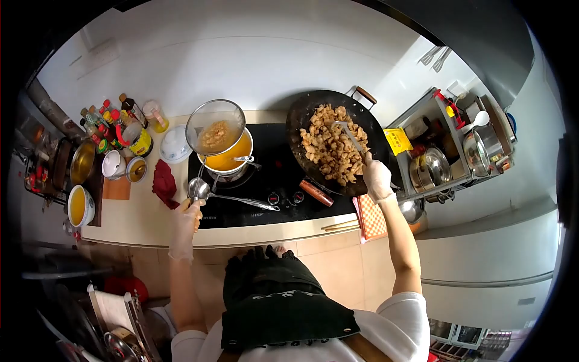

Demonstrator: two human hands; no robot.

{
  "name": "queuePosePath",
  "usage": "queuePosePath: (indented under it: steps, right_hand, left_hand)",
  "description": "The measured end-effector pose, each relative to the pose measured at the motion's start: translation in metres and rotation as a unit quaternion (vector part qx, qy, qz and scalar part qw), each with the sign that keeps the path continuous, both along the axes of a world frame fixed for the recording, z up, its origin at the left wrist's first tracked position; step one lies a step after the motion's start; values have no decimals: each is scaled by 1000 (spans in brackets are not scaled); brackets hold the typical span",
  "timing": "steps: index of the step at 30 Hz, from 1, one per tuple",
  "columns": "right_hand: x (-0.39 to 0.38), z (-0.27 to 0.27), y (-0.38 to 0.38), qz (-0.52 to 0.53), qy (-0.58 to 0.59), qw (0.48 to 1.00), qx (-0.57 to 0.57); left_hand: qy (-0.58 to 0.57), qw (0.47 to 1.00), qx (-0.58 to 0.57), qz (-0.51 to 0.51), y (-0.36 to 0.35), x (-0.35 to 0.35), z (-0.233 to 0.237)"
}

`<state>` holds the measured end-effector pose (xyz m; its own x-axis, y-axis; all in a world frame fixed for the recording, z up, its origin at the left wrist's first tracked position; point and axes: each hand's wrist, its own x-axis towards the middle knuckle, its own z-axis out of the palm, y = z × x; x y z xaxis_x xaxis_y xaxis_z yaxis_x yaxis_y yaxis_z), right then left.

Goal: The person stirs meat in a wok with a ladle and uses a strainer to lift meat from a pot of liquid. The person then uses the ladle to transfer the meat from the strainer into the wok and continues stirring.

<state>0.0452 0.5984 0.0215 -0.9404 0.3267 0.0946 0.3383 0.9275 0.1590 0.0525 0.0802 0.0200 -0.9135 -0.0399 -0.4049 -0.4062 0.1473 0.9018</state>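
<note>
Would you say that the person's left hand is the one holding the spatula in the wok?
No, the right hand holds the spatula, whose blade lies among the browned pieces in the wok.

From here, one strainer, one wok on the stove, two cloths, two chopsticks — and, seemingly, two utensils hanging up.

Apron lettering too small to read, same for labels on bottles. Strainer hides part of pot; right hand covers spatula handle.
</note>
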Motion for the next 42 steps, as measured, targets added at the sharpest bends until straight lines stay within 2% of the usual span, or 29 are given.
queuePosePath:
  steps: [2,5,8,11,12,13,15,18,19,21,22,25,26,27,33,36,39,41,42]
  right_hand:
    - [1,3,-6,-17,-19,1000,-12]
    - [-14,-38,7,-3,-31,999,-17]
    - [-1,-34,-16,24,5,998,60]
    - [4,-27,-6,79,-1,992,99]
    - [1,-32,7,89,33,992,79]
    - [1,-11,0,65,5,998,24]
    - [0,6,-9,9,-18,1000,-4]
    - [-11,-19,-3,-3,-13,999,-35]
    - [-13,-29,-8,12,-40,999,2]
    - [-12,-48,-20,-11,-18,999,28]
    - [-9,-53,-20,27,0,995,91]
    - [-1,-30,-9,84,15,987,138]
    - [0,-14,-3,89,-1,993,81]
    - [4,6,-6,44,-19,999,9]
    - [101,126,-17,0,-31,994,-109]
    - [146,161,-13,-38,-96,988,-115]
    - [171,160,-15,-75,-137,976,-151]
    - [171,111,-12,-34,-78,977,-195]
    - [159,86,-19,-84,-107,975,-175]
  left_hand:
    - [-8,1000,2,14,-1,-1,-4]
    - [-10,1000,7,22,-4,-4,-9]
    - [-15,999,8,33,-3,-5,-8]
    - [-11,1000,1,24,1,-4,0]
    - [-8,1000,-1,21,1,-4,2]
    - [-5,1000,1,22,-1,-4,1]
    - [-3,1000,7,22,-3,-4,-4]
    - [-7,1000,0,27,-4,-4,-10]
    - [-8,1000,-3,25,-4,-4,-9]
    - [-10,1000,-9,23,-3,-3,-8]
    - [-16,999,-6,27,-2,-2,-6]
    - [-17,1000,3,26,1,-4,-1]
    - [-10,1000,9,24,1,-3,-2]
    - [-4,1000,13,22,-1,-2,-2]
    - [-15,999,-6,31,-12,2,-9]
    - [-9,999,-2,37,-23,4,-26]
    - [-9,999,11,44,-25,4,-31]
    - [-12,999,12,46,-20,5,-24]
    - [-13,999,13,47,-17,5,-21]
